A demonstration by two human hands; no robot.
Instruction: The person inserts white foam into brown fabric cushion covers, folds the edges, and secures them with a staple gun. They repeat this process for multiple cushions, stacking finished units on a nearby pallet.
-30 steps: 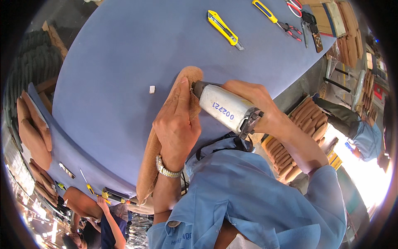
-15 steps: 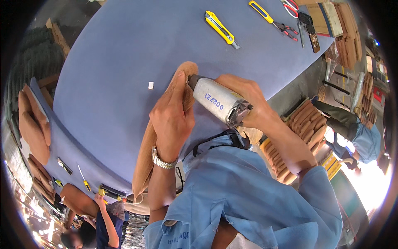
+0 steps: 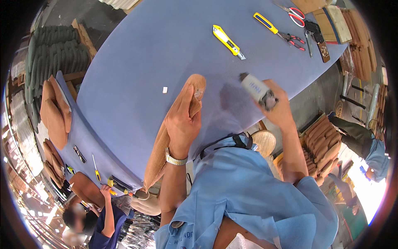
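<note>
The left hand (image 3: pixel 181 124) presses its fingers closed around the tan leather piece (image 3: pixel 174 133), pinning it to the blue desk (image 3: pixel 137 83); the right hand (image 3: pixel 277 108) grips a grey power tool (image 3: pixel 255 89), lifted clear.

Long tan leather strip (image 3: pixel 166 145) flat on table; grey-white tool (image 3: pixel 253 88) raised (blurred).
</note>
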